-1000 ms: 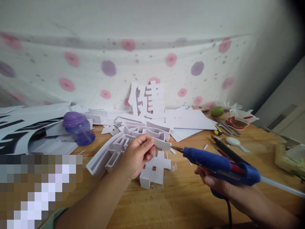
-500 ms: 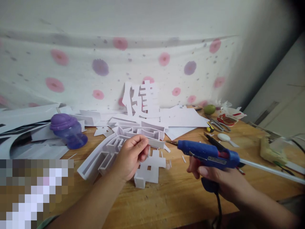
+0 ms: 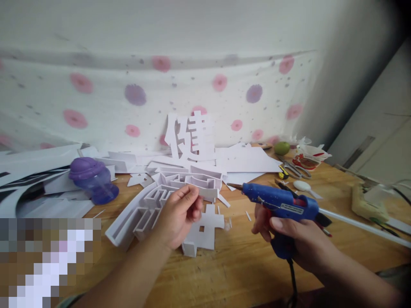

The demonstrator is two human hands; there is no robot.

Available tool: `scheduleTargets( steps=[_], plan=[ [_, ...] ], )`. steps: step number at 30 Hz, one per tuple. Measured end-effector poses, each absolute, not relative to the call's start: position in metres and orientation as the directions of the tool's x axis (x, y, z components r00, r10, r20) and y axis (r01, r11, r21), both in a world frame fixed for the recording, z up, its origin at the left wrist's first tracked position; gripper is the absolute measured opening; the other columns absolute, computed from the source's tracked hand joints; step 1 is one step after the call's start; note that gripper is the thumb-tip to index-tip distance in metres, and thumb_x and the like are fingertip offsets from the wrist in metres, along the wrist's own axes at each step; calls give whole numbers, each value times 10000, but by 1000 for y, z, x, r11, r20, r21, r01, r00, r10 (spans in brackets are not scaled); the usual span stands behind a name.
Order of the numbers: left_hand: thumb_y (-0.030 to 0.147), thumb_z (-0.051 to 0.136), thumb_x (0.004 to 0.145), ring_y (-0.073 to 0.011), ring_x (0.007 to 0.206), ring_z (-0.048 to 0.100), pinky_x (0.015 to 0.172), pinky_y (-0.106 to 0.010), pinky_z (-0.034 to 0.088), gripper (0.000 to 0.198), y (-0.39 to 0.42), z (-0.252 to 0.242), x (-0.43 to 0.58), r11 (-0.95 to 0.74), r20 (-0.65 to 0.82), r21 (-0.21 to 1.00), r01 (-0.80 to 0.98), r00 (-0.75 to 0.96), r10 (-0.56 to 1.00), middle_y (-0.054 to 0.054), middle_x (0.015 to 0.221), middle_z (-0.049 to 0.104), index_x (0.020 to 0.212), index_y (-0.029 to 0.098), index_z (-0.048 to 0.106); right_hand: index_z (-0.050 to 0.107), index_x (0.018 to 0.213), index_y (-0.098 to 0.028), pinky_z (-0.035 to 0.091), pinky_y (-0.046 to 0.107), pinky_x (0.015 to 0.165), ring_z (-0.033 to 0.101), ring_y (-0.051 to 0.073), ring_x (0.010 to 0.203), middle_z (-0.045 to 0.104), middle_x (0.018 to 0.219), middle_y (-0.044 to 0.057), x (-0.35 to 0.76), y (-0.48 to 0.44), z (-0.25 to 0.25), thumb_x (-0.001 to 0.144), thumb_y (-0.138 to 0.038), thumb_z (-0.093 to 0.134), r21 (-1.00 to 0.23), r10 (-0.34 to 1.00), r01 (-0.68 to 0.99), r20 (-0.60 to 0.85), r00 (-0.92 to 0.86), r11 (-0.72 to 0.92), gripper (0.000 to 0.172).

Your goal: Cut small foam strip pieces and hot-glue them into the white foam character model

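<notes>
In my right hand point(image 3: 298, 239) is a blue hot glue gun point(image 3: 276, 201), gripped by its handle, with a long clear glue stick point(image 3: 362, 224) coming out of its back. Its metal nozzle points left toward my other hand. My left hand point(image 3: 183, 209) is closed in a pinch on the end of a short white strip point(image 3: 210, 194), mostly hidden by the fingers. Behind and left of that hand lies a white built-up character with raised walls point(image 3: 120, 224), partly covered by my arm. A flat white cut-out point(image 3: 208, 233) with a small upright wall lies beside it.
A white cut-out character point(image 3: 175, 137) stands against the flowered sheet. White boards point(image 3: 247, 158) lie behind. A purple-lidded bottle point(image 3: 93, 179) stands left. Pliers point(image 3: 297, 170), a tape measure point(image 3: 283, 173), a green fruit point(image 3: 281, 148) and a white spoon point(image 3: 303, 186) lie right.
The glue gun has shifted slightly, its nozzle a little farther right of the strip. My left hand keeps its pinch, and the strip's free end has moved slightly left. The view has tilted a little.
</notes>
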State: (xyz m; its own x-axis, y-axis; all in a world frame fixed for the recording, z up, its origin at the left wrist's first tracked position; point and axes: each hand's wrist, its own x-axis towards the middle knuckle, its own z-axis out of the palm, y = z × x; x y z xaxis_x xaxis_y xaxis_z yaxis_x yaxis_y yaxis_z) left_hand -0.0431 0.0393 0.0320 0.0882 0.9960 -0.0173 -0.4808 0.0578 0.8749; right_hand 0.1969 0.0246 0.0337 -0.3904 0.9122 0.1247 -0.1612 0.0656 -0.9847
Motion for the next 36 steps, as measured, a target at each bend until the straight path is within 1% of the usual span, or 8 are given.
scheduleTargets(
  steps=[6, 13, 15, 19, 22, 26, 31, 36],
  plan=[
    [268, 733, 718, -42, 425, 491, 372, -118, 358, 229, 27, 40, -32, 188, -117, 767, -613, 155, 981, 16, 593, 600, 711, 140, 543, 646, 759, -162, 453, 360, 757, 517, 151, 628, 564, 701, 35, 184, 27, 35, 772, -424, 618, -950, 890, -257, 266, -370, 177, 264],
    [169, 564, 851, -79, 496, 563, 450, -183, 495, 126, 12, 48, -21, 143, -234, 647, -749, -16, 972, -20, 646, 618, 740, 112, 584, 652, 783, -187, 430, 343, 732, 529, 178, 707, 578, 738, 44, 186, 20, 35, 806, -438, 591, -951, 879, -244, 278, -387, 193, 259],
    [166, 518, 880, -92, 522, 580, 487, -213, 525, 157, 2, 48, -6, 106, -267, 584, -804, -67, 961, -23, 654, 612, 752, 110, 590, 662, 790, -192, 429, 357, 765, 542, 188, 734, 587, 747, 47, 188, 16, 36, 806, -452, 591, -943, 875, -228, 315, -368, 243, 271],
    [183, 541, 874, -126, 622, 627, 601, -272, 559, 125, -18, 40, 30, 63, -364, 422, -905, -105, 926, -29, 722, 632, 785, 125, 607, 668, 770, -202, 426, 320, 727, 547, 188, 755, 599, 761, 47, 191, 11, 40, 803, -492, 599, -935, 873, -195, 349, -341, 298, 300],
    [192, 569, 858, -188, 827, 652, 767, -355, 549, 94, -30, 31, 48, 69, -305, 347, -935, -43, 951, -57, 860, 659, 803, 141, 625, 670, 770, -201, 422, 303, 758, 557, 186, 798, 620, 797, 48, 194, 9, 40, 802, -511, 609, -940, 903, -207, 322, -284, 270, 317],
    [250, 623, 824, -265, 1084, 570, 900, -403, 475, 98, -45, 21, 62, 150, -99, 342, -928, 123, 987, -88, 1044, 642, 818, 154, 641, 671, 841, -190, 447, 297, 761, 575, 199, 844, 642, 866, 58, 199, 7, 38, 750, -584, 649, -960, 940, -246, 201, -275, 133, 405],
    [284, 650, 802, -228, 1016, 566, 903, -401, 434, 107, -60, 17, 83, 208, 30, 388, -898, 238, 971, -66, 1078, 627, 819, 179, 641, 660, 959, -176, 446, 248, 517, 585, 180, 642, 619, 699, 48, 203, -2, 44, 732, -729, 558, -987, 904, -162, 56, -424, -15, 606],
    [265, 698, 755, -178, 867, 553, 752, -317, 436, 119, -72, 19, 98, 186, 110, 459, -869, 263, 958, -31, 882, 610, 761, 177, 618, 646, 1081, -203, 386, 202, 414, 519, 126, 496, 598, 630, 27, 207, -15, 51, 745, -789, 455, -999, 893, -51, 40, -448, 19, 702]
  ],
)
